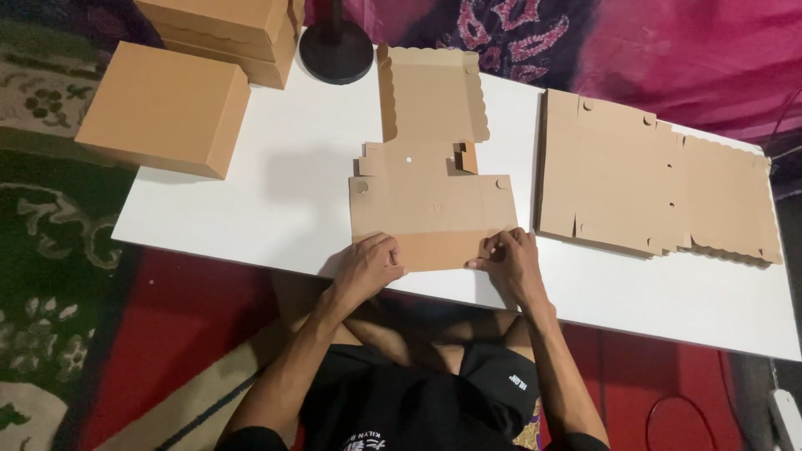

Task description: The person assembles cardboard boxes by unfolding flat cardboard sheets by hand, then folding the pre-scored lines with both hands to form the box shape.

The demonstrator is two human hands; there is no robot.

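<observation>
Seated person at a low white table (276,209), seen from above. The left hand (368,269) and right hand (511,260) both press, fingers curled, on the near flap of a flat brown cardboard box blank (430,196) lying at the table's middle (its scalloped lid panel points away from the person). To the right lies a stack of unfolded blanks (652,179); at the far left, finished boxes (167,108) and a round black base (337,50).
</observation>
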